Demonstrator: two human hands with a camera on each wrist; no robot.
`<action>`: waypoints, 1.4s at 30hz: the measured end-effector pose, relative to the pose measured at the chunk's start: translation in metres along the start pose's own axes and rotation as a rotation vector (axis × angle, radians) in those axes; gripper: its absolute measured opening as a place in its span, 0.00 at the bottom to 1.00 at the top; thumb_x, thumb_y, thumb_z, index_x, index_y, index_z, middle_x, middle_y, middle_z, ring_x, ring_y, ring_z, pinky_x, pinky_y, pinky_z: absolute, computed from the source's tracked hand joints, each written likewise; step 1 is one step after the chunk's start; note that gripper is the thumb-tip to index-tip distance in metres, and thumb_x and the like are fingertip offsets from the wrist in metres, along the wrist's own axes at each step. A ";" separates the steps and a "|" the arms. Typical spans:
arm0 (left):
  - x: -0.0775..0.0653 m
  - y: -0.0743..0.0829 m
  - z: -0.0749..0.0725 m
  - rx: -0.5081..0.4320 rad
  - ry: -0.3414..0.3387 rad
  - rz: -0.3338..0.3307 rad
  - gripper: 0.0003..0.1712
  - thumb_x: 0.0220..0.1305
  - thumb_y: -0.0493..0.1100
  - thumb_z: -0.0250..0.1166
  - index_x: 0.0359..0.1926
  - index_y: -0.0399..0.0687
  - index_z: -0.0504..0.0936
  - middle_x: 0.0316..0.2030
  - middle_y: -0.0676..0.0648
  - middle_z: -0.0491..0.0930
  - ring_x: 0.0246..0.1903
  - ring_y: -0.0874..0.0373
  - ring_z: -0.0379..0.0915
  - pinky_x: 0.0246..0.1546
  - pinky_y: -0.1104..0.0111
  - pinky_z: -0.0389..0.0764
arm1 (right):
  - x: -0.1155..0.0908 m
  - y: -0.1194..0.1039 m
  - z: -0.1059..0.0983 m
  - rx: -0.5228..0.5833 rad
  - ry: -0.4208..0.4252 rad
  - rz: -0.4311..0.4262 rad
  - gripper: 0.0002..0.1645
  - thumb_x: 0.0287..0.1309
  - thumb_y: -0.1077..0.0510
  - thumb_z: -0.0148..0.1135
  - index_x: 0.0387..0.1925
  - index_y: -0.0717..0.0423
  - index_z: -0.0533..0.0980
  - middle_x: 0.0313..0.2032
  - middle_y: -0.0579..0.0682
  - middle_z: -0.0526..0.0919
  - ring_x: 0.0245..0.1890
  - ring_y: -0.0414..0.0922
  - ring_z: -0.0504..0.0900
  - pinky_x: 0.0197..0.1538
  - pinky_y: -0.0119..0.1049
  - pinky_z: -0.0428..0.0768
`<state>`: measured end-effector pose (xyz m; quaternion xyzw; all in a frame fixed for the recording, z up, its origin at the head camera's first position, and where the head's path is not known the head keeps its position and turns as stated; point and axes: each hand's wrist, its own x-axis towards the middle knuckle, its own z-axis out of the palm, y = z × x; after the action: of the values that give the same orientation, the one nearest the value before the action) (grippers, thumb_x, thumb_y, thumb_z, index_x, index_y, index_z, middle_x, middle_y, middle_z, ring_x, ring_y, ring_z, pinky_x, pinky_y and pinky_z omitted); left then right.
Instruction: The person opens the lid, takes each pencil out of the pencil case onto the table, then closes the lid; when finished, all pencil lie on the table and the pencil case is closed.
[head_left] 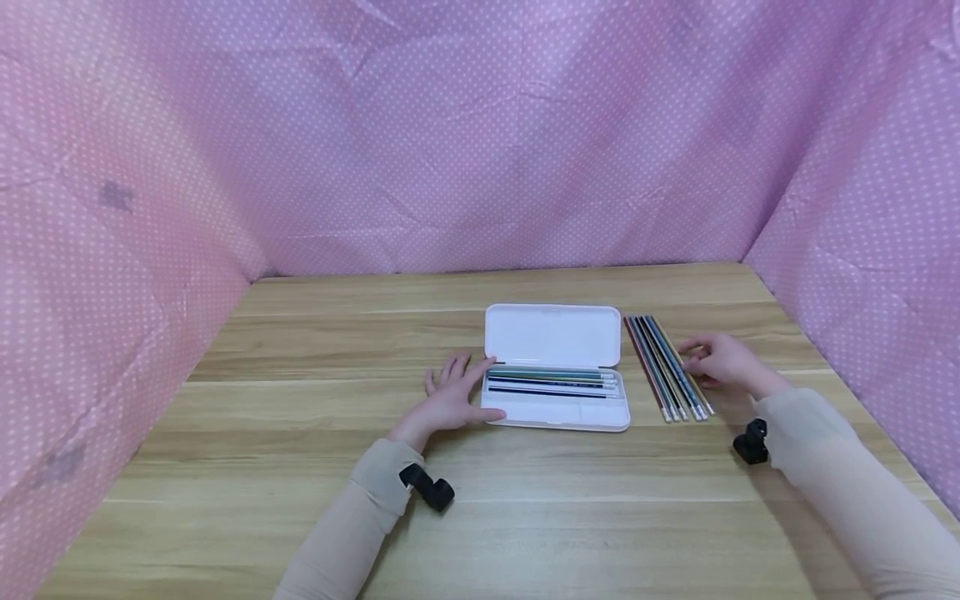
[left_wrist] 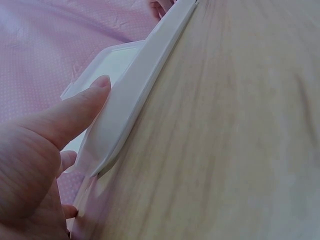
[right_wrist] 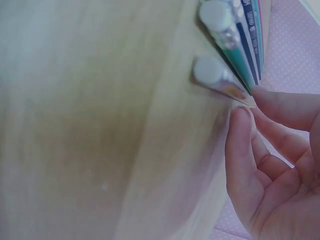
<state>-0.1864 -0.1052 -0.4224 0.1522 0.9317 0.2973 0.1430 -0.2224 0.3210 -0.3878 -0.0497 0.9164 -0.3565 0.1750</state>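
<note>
A white pencil case lies with its lid folded back, and several pencils rest side by side in its tray. My left hand spreads at its left end, index finger near the hinge corner. The left thumb lies straight against the case's front wall in the left wrist view. To the right of the case is a row of several pencils, white eraser ends toward me. My right hand pinches the outermost, gold-coloured pencil between thumb and finger, beyond its eraser end.
The wooden table reaches back to a pink dotted curtain, which also hangs at both sides. A black wrist camera sits on the left sleeve, and another camera on the right.
</note>
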 end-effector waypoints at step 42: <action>0.001 -0.001 0.000 -0.001 0.003 0.010 0.52 0.51 0.63 0.69 0.73 0.66 0.52 0.74 0.40 0.39 0.73 0.40 0.25 0.62 0.38 0.21 | -0.008 -0.109 0.042 -0.108 0.041 -0.356 0.19 0.53 0.62 0.67 0.48 0.64 0.78 0.31 0.50 0.79 0.29 0.41 0.73 0.30 0.29 0.73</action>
<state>-0.1879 -0.1057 -0.4228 0.1564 0.9310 0.2985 0.1402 -0.2037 0.2151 -0.3413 -0.2129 0.9143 -0.3331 0.0874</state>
